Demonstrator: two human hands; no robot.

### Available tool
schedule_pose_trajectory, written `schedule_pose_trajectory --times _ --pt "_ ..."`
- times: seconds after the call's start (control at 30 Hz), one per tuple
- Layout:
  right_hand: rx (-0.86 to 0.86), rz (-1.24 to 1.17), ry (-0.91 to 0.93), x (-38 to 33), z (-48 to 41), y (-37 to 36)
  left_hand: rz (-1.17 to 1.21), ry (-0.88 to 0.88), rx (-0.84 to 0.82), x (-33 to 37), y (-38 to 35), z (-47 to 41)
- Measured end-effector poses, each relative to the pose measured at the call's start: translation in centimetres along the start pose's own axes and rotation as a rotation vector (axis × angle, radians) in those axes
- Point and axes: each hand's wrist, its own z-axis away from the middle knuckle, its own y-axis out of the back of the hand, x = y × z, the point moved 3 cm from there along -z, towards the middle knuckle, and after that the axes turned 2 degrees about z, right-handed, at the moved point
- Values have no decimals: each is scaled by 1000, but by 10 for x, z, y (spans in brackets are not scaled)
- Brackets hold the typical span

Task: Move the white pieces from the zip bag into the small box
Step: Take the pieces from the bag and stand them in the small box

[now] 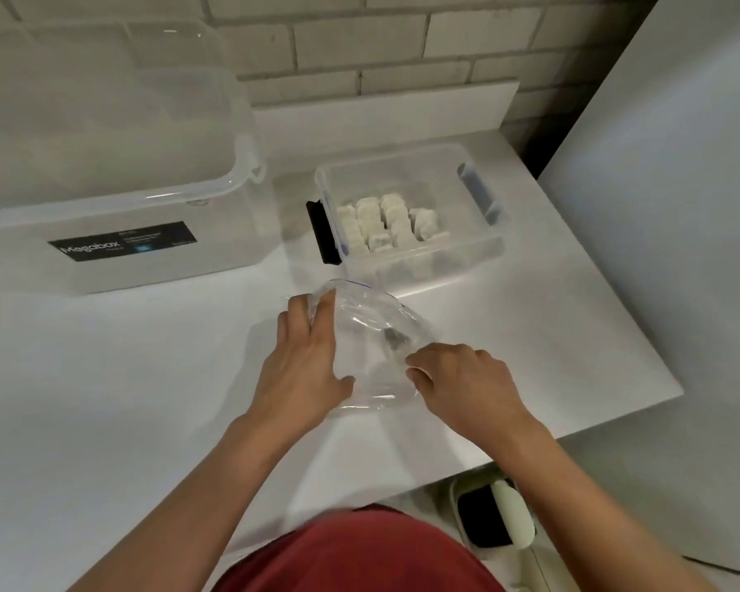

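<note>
Only readable writing: "Megabox" on the black label (122, 245) of the big clear tub (154, 194) at far left; the smaller print and blue square beside it are too blurred to read. The tub's left side is cut off by the frame, and I can't tell what's inside through the hazy walls. The small box (424, 262) sits open on the tabletop (146, 378) just right of the tub, w/ a black latch (319, 232) on its left end and a blue one (479, 194) on its right. The white pieces (385, 224) are stacked inside it, toward the near-left part. The zip bag (372, 335) is just in front of the small box, between my hands, w/ a thin blue line along its far edge. It's crumpled and see-through; a small dark fleck shows in it, can't make out what. My left hand (304, 365) grips the bag's left side, fingers stretched along it, thumb pressed at the near edge. My right hand (462, 386) has its fingers curled, pinching the near-right edge. By my red shirt (359, 553), something black-and-white (492, 519) sits low beyond the tabletop's edge; unclear what it is.
</note>
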Motion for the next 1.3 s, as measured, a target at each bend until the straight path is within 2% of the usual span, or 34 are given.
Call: schedule_pose_trajectory --times 0.1,0.23,0.3,0.37,0.43,0.5,0.63,0.7,0.77,0.83,0.9,0.93,1.0,1.07,1.3 --pt "114 18 -56 8 -1 -3 -53 -19 7 0 -1 6" --pt "204 -57 -43 10 -4 -7 -53 9 68 -2 2 8" --pt "272 -171 -4 10 -5 -9 -89 -13 143 -2 5 11" --pt "320 -275 25 9 -5 -10 -181 -80 298 1 5 17" --pt "331 -333 40 7 -3 -10 -193 -165 464 8 3 25" --pt "350 -358 55 6 -1 -8 -165 -229 560 12 3 28" --pt "345 -398 67 10 2 0 110 -153 533 -5 16 17" --pt "318 -414 69 11 5 1 45 -174 599 -9 21 18" --pt "306 -413 75 12 6 2 -84 -295 678 -3 22 21" --pt "298 -408 90 10 7 1 -120 -551 596 9 19 23" --pt "290 -411 105 8 5 0 -170 -766 339 19 8 22" --pt "289 -419 112 8 5 0 -201 -774 189 24 1 17" --pt "287 -429 126 7 4 0 -231 -620 -25 27 -15 4" --pt "281 -434 122 7 3 -1 -212 -500 -88 28 -25 -11" --pt "276 -476 74 15 7 1 -266 -483 -229 31 -51 -29"
